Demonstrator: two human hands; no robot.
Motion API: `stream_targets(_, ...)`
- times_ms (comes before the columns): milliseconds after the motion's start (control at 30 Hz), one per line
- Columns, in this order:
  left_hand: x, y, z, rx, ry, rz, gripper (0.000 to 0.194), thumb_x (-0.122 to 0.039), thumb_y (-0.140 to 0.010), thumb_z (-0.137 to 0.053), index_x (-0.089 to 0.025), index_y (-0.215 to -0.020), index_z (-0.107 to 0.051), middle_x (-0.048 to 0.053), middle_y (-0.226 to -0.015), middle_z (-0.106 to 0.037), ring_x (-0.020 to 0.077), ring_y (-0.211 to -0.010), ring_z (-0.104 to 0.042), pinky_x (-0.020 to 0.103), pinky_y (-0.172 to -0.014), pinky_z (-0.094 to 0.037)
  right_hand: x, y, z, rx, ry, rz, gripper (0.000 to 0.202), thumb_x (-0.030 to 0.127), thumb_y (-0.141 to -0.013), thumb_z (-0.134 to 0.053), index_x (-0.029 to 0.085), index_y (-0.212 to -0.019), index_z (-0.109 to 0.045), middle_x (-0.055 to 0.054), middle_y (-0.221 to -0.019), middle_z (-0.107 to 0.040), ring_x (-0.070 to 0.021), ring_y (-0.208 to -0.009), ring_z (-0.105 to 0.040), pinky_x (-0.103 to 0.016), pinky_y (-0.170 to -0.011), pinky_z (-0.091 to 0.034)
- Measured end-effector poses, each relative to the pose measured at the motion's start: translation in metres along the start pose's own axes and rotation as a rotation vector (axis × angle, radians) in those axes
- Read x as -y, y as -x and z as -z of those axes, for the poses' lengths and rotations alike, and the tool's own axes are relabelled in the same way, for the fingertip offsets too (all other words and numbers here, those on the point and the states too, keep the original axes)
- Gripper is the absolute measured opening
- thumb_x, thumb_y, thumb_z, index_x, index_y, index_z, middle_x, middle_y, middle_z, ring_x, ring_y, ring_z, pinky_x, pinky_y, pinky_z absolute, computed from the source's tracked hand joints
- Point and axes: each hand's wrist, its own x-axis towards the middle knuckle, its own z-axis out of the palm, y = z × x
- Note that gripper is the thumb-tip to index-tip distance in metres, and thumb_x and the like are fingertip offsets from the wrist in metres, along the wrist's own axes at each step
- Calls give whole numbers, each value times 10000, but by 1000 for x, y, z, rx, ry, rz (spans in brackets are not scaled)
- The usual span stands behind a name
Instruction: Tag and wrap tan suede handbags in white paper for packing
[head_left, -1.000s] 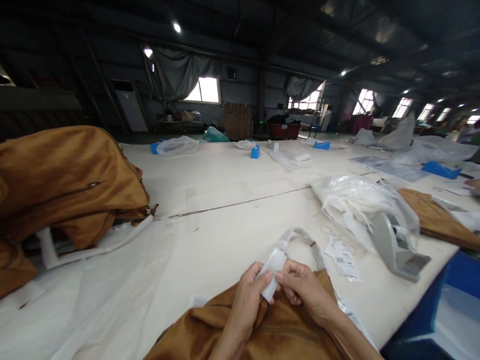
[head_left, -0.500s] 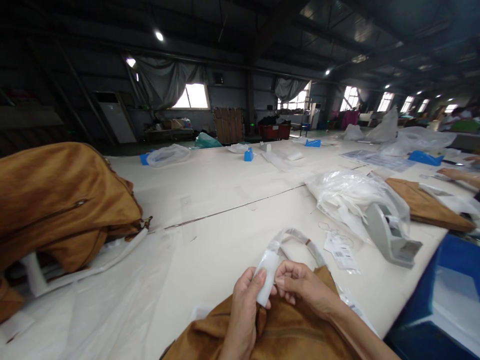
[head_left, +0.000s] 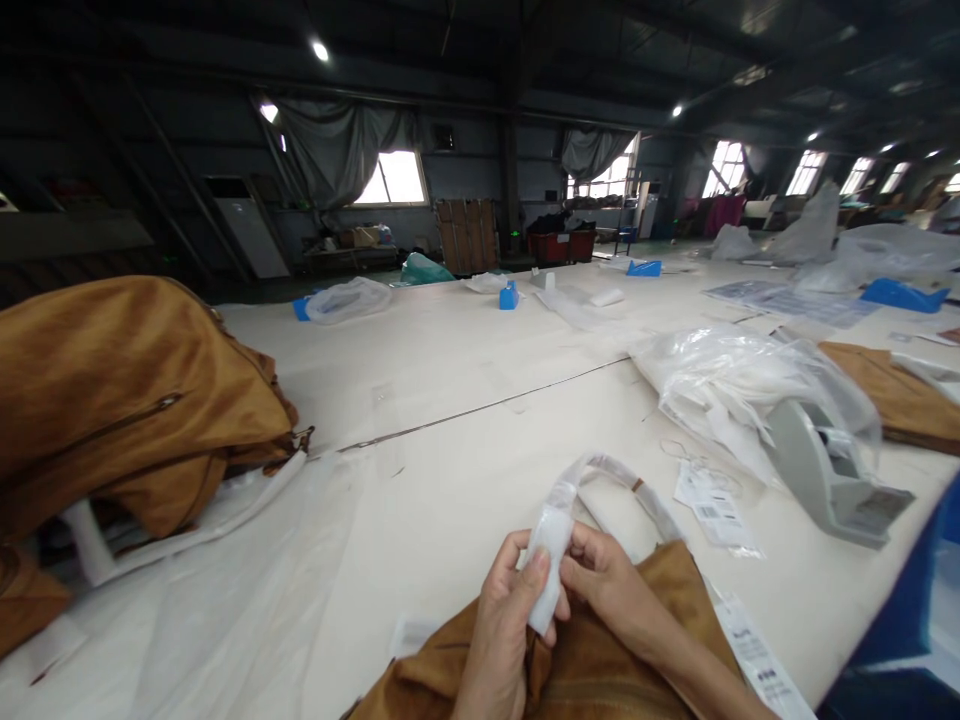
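A brown bag [head_left: 622, 690] lies in front of me at the table's near edge. Its handle [head_left: 602, 466] arches up over the table, covered in clear and white wrapping. My left hand [head_left: 511, 605] is closed round the wrapped end of the handle, thumb pressing on a white foam strip [head_left: 551, 560]. From the other side, my right hand [head_left: 607, 585] pinches the same wrapped end, its fingertips partly hidden behind the strip. A printed white label [head_left: 761, 655] in clear plastic sticks out at the bag's right side.
Another brown bag [head_left: 135, 390] stands at the left on plastic sheeting [head_left: 247, 590]. To the right are paper tags [head_left: 712, 505], a grey tape dispenser [head_left: 832, 470], a clear plastic bag of white strips [head_left: 720, 390] and a folded brown bag [head_left: 892, 395]. A blue bin [head_left: 892, 615] borders the table.
My view has turned slightly left. My right hand has drawn in closer against the wrapped handle end. The left hand keeps its hold, and a co-worker's arm at the right has left view.
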Motion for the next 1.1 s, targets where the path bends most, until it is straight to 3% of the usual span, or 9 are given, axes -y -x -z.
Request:
stream_targets(133,1,-1,1,20,6,34,639,-623,-765,-676,-150,-1177,-559,-3,-511,-564,72,-391,-369,149,-387,-258,-4,0,-2,-23,0,-5,331,496,-862,-616,180,-962,-621,40,-542,-565,-140,-506,-545,-253,-558,-428)
stream_targets(300,6,-1,2,88,-25,78,755,-636,-777,-659,-133,-1315,-494,15,-528,-590,82,-388,-383,172,-400,-307,-20,-4,0,-237,88,-38,218,379,-744,-715,188,-777,-614,10,-653,-627,-138,-566,-544,-250,-563,-455)
stream_targets(400,9,-4,2,116,-46,103,795,-628,-791,-652,-113,-1362,-451,23,-536,-596,91,-401,-395,184,-408,-313,-34,-11,0,-309,17,-71,269,397,-682,-747,197,-747,-579,13,-648,-607,-139,-554,-534,-248,-525,-446)
stream_targets(533,13,-10,0,133,-111,135,791,-648,-765,-666,-101,-1312,-501,41,-550,-621,103,-404,-422,196,-415,-319,-48,-21,-1,-510,-31,-89,384,510,-670,-738,209,-700,-503,45,-551,-504,-123,-506,-480,-246,-496,-415)
stream_targets(633,12,-14,-1,96,-155,129,642,-645,-755,-672,-108,-1105,-632,47,-576,-626,100,-414,-425,197,-415,-307,-49,-25,2,-656,-10,-46,319,468,-716,-682,210,-752,-498,57,-587,-491,-109,-542,-463,-232,-524,-421)
stream_targets(733,8,-15,-2,34,-180,88,519,-624,-767,-666,-120,-890,-667,43,-591,-620,96,-438,-435,193,-438,-330,-48,-27,5,-629,-72,-46,269,424,-731,-629,220,-806,-470,72,-618,-482,-88,-523,-431,-198,-467,-373)
stream_targets(900,1,-18,0,-51,-182,10,451,-582,-733,-710,-138,-730,-631,24,-576,-604,87,-445,-420,180,-441,-335,-48,-33,5,-510,-80,-76,395,610,-776,-536,237,-776,-407,125,-437,-351,-66,-362,-277,-184,-360,-212)
stream_targets(1000,0,-22,5,-109,-159,-45,444,-557,-705,-740,-136,-669,-605,18,-573,-592,81,-468,-422,169,-461,-344,-33,-25,6,-461,-44,-63,430,628,-749,-582,225,-761,-433,98,-441,-428,-74,-363,-349,-191,-376,-264)
stream_targets(1100,0,-26,9,-180,-94,-71,454,-557,-654,-778,-140,-677,-600,9,-581,-588,83,-482,-427,170,-467,-351,-4,3,14,-421,78,-17,366,554,-805,-587,199,-793,-501,54,-555,-518,-95,-480,-475,-200,-471,-363)
